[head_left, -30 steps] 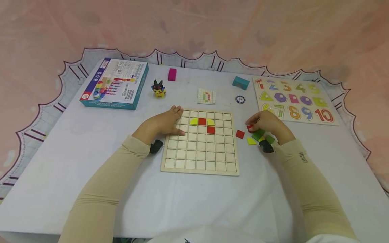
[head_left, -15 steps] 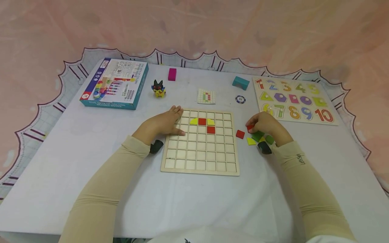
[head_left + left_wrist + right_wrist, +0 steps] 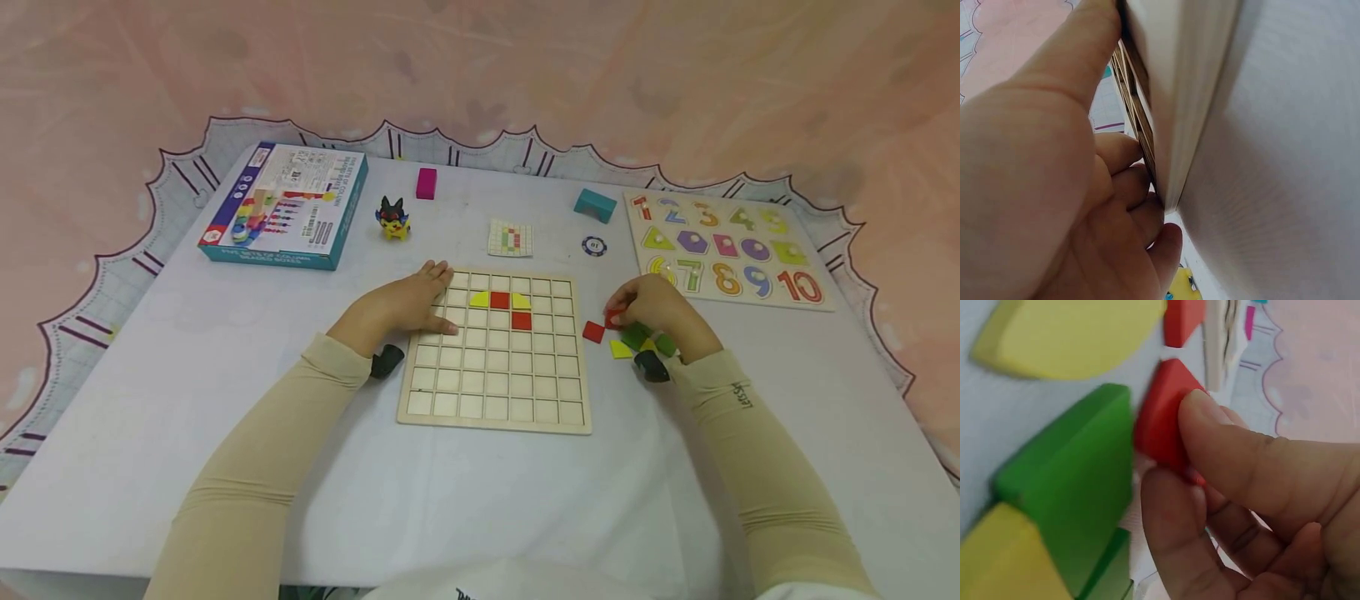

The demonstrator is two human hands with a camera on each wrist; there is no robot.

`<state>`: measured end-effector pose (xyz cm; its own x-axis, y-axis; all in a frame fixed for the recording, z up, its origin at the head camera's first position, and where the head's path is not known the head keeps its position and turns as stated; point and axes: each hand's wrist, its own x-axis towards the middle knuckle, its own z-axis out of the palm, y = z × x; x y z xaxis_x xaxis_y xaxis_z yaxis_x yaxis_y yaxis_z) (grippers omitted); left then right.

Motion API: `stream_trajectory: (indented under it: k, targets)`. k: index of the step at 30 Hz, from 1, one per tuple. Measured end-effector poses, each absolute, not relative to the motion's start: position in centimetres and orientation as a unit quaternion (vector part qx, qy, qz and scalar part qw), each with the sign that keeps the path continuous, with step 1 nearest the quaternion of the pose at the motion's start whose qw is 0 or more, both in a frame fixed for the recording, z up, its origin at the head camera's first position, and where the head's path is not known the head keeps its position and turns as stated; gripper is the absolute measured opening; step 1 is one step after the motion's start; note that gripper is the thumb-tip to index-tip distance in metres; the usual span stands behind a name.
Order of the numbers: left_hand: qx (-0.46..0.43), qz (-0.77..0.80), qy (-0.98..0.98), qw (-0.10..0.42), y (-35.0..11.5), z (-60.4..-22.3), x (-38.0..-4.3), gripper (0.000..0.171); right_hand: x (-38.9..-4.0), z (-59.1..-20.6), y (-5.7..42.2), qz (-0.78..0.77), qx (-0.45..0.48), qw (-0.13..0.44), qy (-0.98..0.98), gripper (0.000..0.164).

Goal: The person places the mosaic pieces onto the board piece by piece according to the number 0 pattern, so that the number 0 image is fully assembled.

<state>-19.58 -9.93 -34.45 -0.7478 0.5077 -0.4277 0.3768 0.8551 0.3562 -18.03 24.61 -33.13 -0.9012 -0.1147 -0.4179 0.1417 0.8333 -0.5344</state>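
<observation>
A wooden grid board (image 3: 495,427) lies flat, with two red tiles and two yellow rounded tiles set in its upper cells. My left hand (image 3: 401,304) rests on its left edge; the thumb (image 3: 1075,47) lies over the frame and the fingers reach along the side. To the right of the board, my right hand (image 3: 656,304) pinches a red tile (image 3: 1163,419) between thumb and fingers. Beside it lie green tiles (image 3: 1079,481) and yellow tiles (image 3: 620,349), partly hidden by the hand. Another red tile (image 3: 593,332) sits between that hand and the board.
Behind the board are a small pattern card (image 3: 511,238), a round chip (image 3: 594,246), a teal block (image 3: 595,205), a magenta block (image 3: 426,183) and a toy figure (image 3: 393,218). A box (image 3: 285,204) stands back left, a number puzzle (image 3: 727,246) back right.
My right hand has shifted slightly left, and the red tile at its fingertips has moved a little left with it. My left hand has stayed on the board's edge.
</observation>
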Motion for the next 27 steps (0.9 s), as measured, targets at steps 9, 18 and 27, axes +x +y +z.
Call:
stream_trajectory:
  k: [9, 18, 27]
  targets:
    - [0.242, 0.122, 0.927, 0.259, -9.8, -34.4, -19.6, 0.097, -18.1, -32.5, 24.4, -0.327, 0.003, 0.223, 0.918, 0.022]
    - [0.240, 0.118, 0.926, 0.265, -9.9, -34.5, -19.8, 0.099, -18.9, -33.0, 22.3, -0.329, -0.055, 0.229, 0.915, 0.026]
    - [0.240, 0.111, 0.926, 0.268, -9.8, -34.7, -19.9, 0.098, -18.4, -33.4, 18.2, -0.360, -0.081, 0.263, 0.892, 0.021]
